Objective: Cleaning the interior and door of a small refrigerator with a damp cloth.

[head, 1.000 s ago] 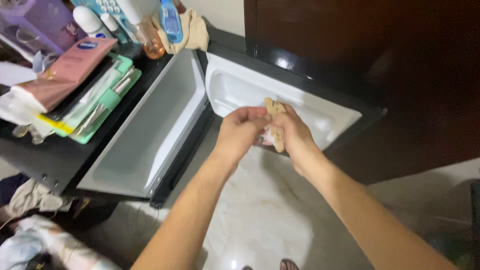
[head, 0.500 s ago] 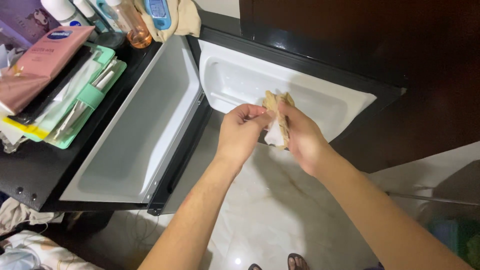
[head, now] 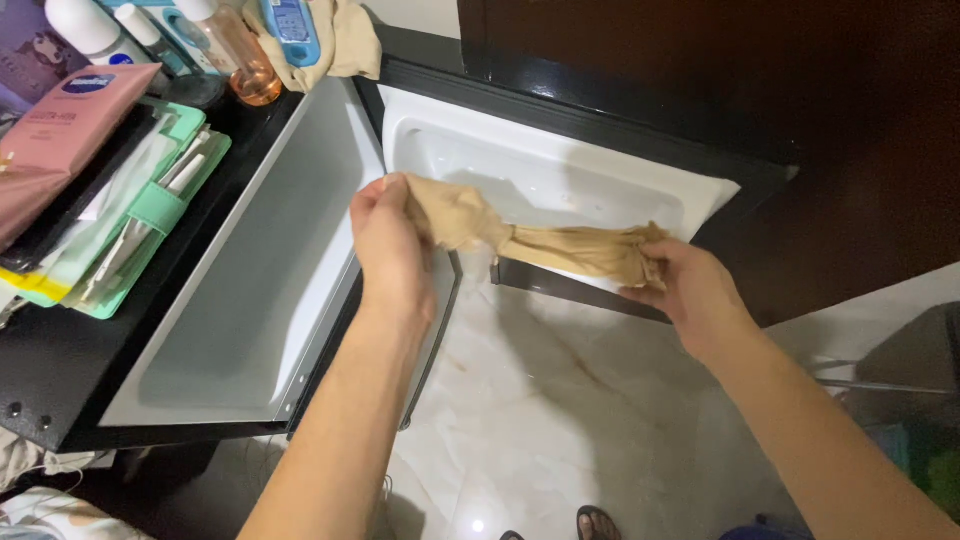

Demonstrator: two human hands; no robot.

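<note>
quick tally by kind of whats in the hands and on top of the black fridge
Beige cloths: 2 – stretched cloth gripped between left hand and right hand; crumpled cloth on the black fridge top
Bottles: 3 – white bottle, second white bottle, amber bottle
Pink pack: 1
Green case: 1
Total: 7
</note>
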